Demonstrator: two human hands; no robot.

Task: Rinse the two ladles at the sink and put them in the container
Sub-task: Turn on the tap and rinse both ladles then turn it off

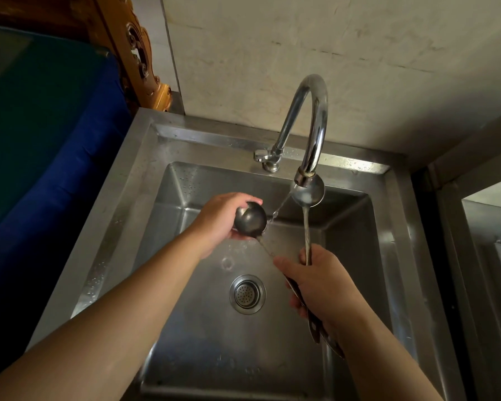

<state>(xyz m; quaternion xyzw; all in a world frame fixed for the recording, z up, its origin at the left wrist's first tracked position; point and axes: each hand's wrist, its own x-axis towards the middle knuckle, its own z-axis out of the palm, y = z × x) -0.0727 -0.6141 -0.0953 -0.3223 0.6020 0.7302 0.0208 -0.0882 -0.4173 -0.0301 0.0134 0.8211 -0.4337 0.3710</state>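
Over the square stainless-steel sink (pixel 168 198), the right hand (pixel 324 282) is closed around the long metal handles of both ladles, gripping them together. The round steel ladle on the right (pixel 307 194) has its bowl directly under the spout of the curved chrome tap (pixel 313 117), and water runs off it in a thin stream toward the left. The dark round-bowled ladle on the left (pixel 250 219) is cupped by the left hand (pixel 223 218), fingers curled around its bowl. Below, the round perforated drain strainer (pixel 247 294) sits in the wet basin floor.
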